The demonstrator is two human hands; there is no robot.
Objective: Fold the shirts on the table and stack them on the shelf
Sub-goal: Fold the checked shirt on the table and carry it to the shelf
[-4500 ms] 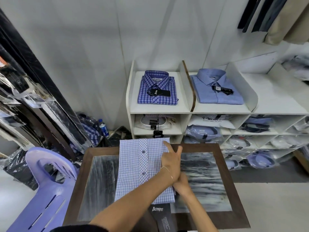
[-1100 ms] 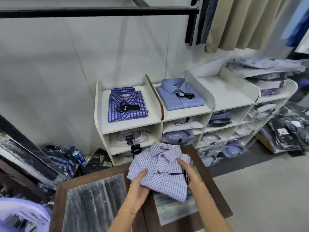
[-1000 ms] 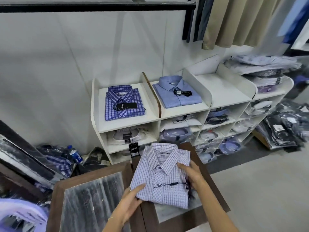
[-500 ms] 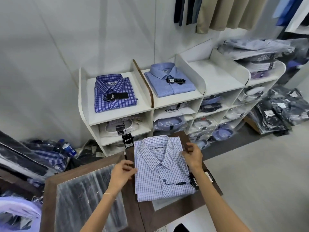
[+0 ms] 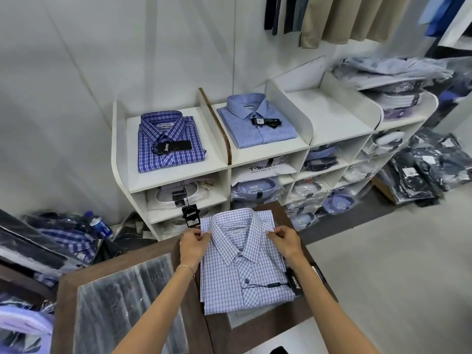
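A folded light checked shirt [image 5: 242, 272] lies collar-up on the far right part of the wooden table [image 5: 189, 325], a black tag on a string at its lower right. My left hand [image 5: 194, 245] pinches the shirt's left shoulder beside the collar. My right hand [image 5: 284, 240] pinches the right shoulder. Behind the table stands the white shelf [image 5: 178, 180]. A folded dark blue checked shirt [image 5: 168, 141] lies in its top left bay and a folded light blue shirt [image 5: 258, 121] in the bay beside it. The third top bay [image 5: 332, 118] is bare.
Lower shelf bays hold bagged shirts. A water bottle [image 5: 99, 224] and bagged clothes lie on the floor at left. Dark bagged garments [image 5: 429, 169] are piled on the floor at right. A purple plastic chair [image 5: 23, 328] stands at lower left. Clothes hang at upper right.
The shirt was turned collar-up and laid flat on the table. Both hands moved up from its sides to pinch the shoulders beside the collar.
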